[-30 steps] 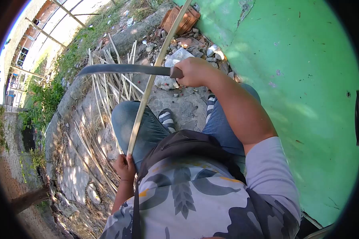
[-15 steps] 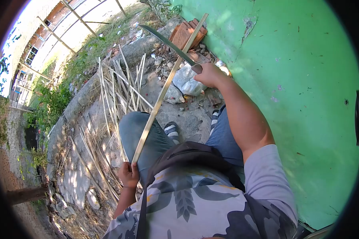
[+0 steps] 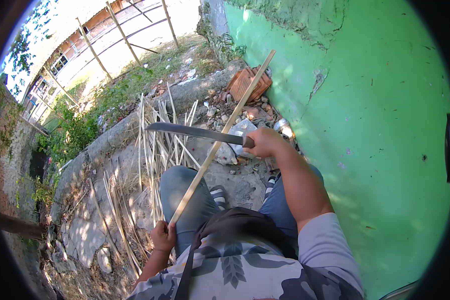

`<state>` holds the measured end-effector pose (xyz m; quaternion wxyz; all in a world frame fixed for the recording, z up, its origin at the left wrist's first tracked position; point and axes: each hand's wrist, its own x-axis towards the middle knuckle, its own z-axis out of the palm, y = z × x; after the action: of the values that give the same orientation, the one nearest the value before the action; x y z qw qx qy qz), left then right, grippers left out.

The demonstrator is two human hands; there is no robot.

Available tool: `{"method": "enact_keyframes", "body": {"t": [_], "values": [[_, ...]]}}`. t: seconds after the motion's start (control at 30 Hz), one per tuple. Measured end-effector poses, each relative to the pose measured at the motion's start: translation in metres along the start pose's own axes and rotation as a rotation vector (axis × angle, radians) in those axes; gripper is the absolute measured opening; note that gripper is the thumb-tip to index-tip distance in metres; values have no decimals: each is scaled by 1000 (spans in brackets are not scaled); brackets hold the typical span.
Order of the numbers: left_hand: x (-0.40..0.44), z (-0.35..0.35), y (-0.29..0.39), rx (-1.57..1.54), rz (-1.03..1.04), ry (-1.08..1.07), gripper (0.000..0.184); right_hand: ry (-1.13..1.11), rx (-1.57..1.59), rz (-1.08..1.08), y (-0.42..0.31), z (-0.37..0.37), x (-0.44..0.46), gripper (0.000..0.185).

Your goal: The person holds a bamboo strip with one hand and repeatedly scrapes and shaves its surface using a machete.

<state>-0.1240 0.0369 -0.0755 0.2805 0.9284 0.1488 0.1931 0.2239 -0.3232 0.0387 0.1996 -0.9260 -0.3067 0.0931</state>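
Note:
A long pale strip that looks like split bamboo (image 3: 201, 173) slants up and away from my left knee. My left hand (image 3: 163, 236) is closed around its lower end. In my right hand (image 3: 263, 142) is the dark handle of a machete (image 3: 200, 132). Its long blade points left and crosses the strip around the middle. From this view I cannot tell whether the edge is pressing into the strip or only lying over it. The strip's far end reaches up toward the stacked clay tiles.
Loose strips (image 3: 155, 137) lie in a pile ahead on the left, with more (image 3: 117, 215) beside my left leg. Clay tiles (image 3: 249, 86), rubble and a whitish rock (image 3: 242, 131) sit along the green wall (image 3: 380, 150) on my right. A low stone curb (image 3: 120, 125) runs behind the pile.
My right hand has drawn the machete down along the strip toward me, and the blade has turned from slanting up-left to nearly level. The left hand still holds the strip's lower end.

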Motion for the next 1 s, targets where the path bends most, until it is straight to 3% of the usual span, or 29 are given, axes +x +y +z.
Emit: {"method": "enact_keyframes", "body": {"t": [0.07, 0.17, 0.27, 0.4, 0.5, 0.6, 0.7, 0.83, 1.0], "values": [[0, -1, 1, 19, -24, -1, 42, 30, 122, 156, 25, 11, 12, 33], [1, -5, 3, 40, -36, -24, 41, 135, 124, 210, 24, 10, 9, 32], [0, -6, 4, 28, -21, -13, 41, 166, 103, 187, 18, 11, 5, 28], [1, -2, 2, 9, -1, -19, 40, 77, 212, 21, -5, 7, -6, 23], [0, 2, -1, -26, -32, -30, 39, -26, 90, -63, -14, 3, -7, 24], [-1, 2, -3, -24, -17, -24, 39, 14, -57, -28, -12, -3, -6, 23], [0, 1, -2, 11, -17, -14, 39, -36, 58, 118, 13, 5, 7, 26], [2, -5, 3, 14, -24, -28, 39, 60, 175, 239, 32, 22, 17, 34], [-1, -2, -3, -5, -51, -38, 38, 50, 191, 127, 16, 18, 9, 32]]}}
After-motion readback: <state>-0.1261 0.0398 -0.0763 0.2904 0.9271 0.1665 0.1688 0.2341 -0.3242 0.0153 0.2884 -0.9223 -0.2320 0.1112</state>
